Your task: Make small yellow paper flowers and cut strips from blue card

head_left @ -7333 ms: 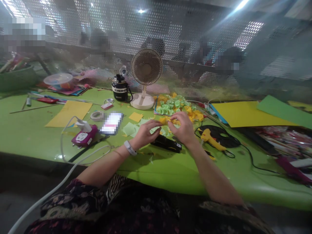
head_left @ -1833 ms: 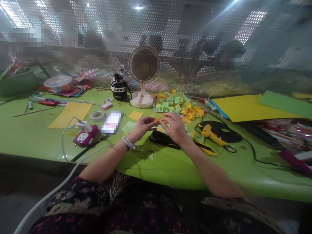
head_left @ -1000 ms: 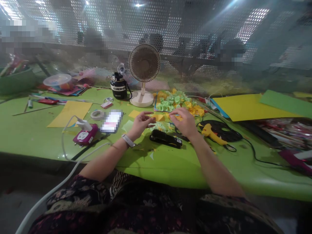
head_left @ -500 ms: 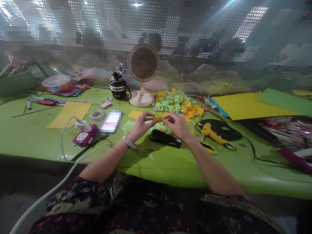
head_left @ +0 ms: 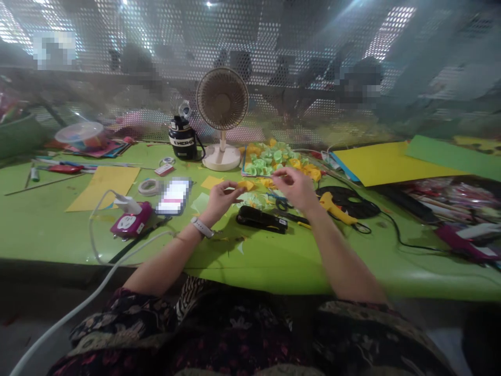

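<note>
My left hand [head_left: 223, 200] is closed, thumb and fingers pinching a small folded yellow paper piece [head_left: 246, 185]. To its right, my right hand [head_left: 298, 189] is raised apart from that piece. Its fingers are bent and slightly parted, and nothing shows between them. Just below the hands lies a black stapler [head_left: 261, 219]. Scissors [head_left: 282, 204] rest near my right wrist, partly covered by it. A heap of green folded paper pieces [head_left: 270, 157] is behind the hands, with yellow folded pieces [head_left: 312, 171] at its right, partly hidden by my right hand.
A white fan [head_left: 222, 156] and dark bottle [head_left: 183, 141] stand at the back. At left are a phone [head_left: 173, 197], a tape roll [head_left: 149, 187], a purple power adapter [head_left: 131, 219] and its cable. A yellow glue gun [head_left: 338, 209] and yellow sheets [head_left: 399, 163] lie right.
My right hand has let go of the yellow paper piece and moved up and to the right. My left hand keeps hold of it. The view has shifted slightly.
</note>
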The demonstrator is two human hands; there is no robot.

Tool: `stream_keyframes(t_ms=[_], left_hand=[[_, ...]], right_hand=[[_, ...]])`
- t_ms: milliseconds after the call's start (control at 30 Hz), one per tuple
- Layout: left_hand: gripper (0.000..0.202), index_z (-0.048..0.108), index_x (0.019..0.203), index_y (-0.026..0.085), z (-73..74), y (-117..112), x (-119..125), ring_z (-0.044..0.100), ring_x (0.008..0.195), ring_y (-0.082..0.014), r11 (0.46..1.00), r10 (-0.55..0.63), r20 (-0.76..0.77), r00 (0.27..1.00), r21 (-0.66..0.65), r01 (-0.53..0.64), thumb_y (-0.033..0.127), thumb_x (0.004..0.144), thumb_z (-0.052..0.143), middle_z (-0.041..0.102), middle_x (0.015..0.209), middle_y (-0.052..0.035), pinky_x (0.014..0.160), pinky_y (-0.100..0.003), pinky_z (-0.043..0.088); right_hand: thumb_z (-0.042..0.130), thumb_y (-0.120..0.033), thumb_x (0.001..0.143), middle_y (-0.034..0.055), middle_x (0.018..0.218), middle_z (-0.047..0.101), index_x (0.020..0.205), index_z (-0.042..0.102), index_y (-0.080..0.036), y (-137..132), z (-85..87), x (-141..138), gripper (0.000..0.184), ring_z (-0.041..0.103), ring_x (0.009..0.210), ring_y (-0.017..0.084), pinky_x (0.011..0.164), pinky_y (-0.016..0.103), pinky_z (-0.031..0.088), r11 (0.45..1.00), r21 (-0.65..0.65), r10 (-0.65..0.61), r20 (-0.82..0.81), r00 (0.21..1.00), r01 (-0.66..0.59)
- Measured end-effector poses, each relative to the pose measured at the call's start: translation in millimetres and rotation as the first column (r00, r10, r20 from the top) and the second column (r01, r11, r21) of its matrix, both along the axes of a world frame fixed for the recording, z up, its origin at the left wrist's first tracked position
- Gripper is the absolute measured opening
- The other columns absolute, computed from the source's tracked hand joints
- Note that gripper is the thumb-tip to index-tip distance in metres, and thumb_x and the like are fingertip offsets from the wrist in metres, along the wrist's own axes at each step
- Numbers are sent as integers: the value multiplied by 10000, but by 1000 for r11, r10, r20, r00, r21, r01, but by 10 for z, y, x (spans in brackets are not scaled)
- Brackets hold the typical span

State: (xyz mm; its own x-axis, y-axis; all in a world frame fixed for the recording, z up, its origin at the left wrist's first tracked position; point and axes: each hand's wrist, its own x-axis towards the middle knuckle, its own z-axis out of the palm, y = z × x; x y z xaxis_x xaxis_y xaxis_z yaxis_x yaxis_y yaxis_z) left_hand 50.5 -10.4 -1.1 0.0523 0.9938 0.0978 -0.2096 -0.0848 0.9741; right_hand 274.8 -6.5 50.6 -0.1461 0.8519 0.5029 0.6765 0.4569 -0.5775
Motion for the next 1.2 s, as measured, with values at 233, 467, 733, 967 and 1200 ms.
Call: stream_keyframes(t_ms=[233,467,733,967,1200], left_hand=[[352,600,739,141,19,37,-7,708,770,-139,999,37,44,998,-5,-37,338,659,880,717,759,-22,750,-303,628],[340,608,742,140,-25,65,-28,705,753,-136,997,74,26,997,12,-74,349,674,868,713,759,-21,751,-305,622],[359,634,770,132,-66,77,-52,682,684,-116,996,86,-7,996,7,-86,346,644,893,698,730,-15,716,-276,591],[345,679,745,130,-34,62,-46,686,675,-131,995,92,-6,996,-27,-92,338,599,913,715,707,-25,707,-287,586],[278,735,701,132,82,-7,-52,667,679,-132,999,22,-40,999,-45,-24,346,635,899,729,733,-54,746,-315,582]], right_hand=[[636,-300,807,147,1178,719,1107,723,-185,87,72,1152,333,690,979,309,769,377,510,858,-158,-268,673,689,488],[642,-338,798,229,1154,677,1162,674,-130,-50,-334,1542,421,683,1002,358,718,391,495,706,-273,-154,842,517,654],[653,-344,827,237,1136,621,1076,674,-132,-156,-476,1595,327,661,938,316,699,371,449,742,-162,-331,755,566,650],[655,-326,797,169,1019,694,951,656,-181,-286,-98,1471,211,611,852,243,678,356,422,752,-285,-562,192,804,594],[809,-451,645,35,671,667,769,700,-184,-401,106,582,314,539,543,127,443,243,362,878,-467,-124,-440,889,-109]])
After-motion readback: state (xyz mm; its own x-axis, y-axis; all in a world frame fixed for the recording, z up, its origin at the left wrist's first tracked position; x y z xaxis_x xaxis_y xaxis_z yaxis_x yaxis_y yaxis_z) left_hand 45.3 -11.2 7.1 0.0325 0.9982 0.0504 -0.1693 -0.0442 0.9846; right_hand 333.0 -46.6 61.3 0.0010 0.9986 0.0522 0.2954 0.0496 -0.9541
